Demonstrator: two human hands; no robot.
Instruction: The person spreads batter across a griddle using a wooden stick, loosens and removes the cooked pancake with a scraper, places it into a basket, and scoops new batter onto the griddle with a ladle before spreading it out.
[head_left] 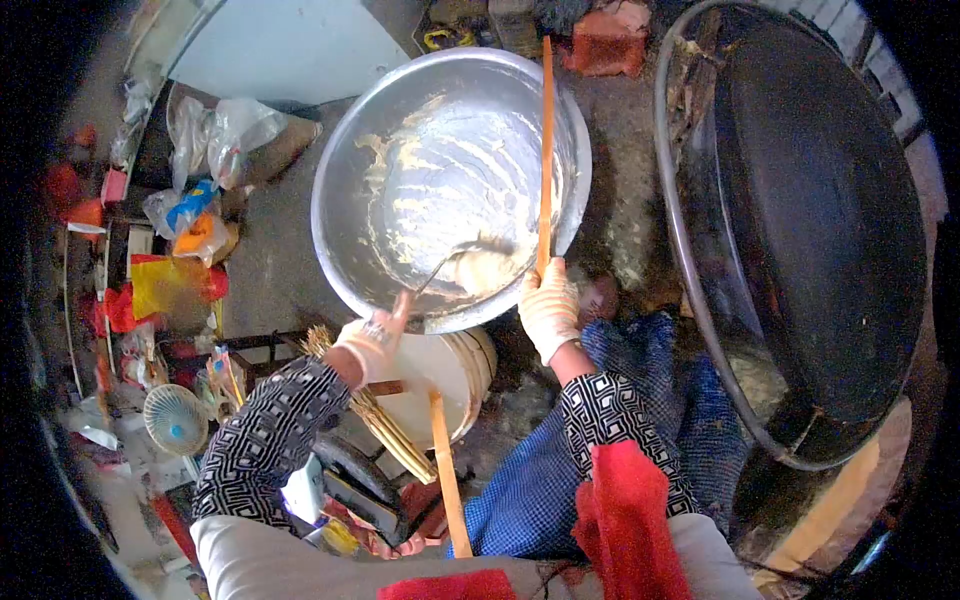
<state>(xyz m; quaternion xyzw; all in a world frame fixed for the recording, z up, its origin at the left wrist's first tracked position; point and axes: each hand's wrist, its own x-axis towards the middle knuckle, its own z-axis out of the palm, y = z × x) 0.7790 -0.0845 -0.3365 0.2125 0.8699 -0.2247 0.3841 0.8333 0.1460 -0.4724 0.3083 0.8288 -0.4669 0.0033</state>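
Basin (345, 205) sitting centrally, mixture (485, 271) lying inside; bucket (415, 360) standing before it; pan (820, 200) resting right; bags (240, 135) lying left, fan (175, 420) nearer.

Rough kitchen or small food-prep space – home or stall, can't tell. Large metal basin (470, 130) at 12 o'clock, smeared with pale dough-like residue (480, 270). Huge dark round pan (830, 220) at 3 o'clock, white bucket (415, 365) toward 7. Worn, stained floor (625, 170), reddish block (608, 42) at 1 o'clock. Household clutter on the left – plastic bags (235, 135) at 10 o'clock, bright packets (170, 288) at 9, small fan (175, 420) at 8.
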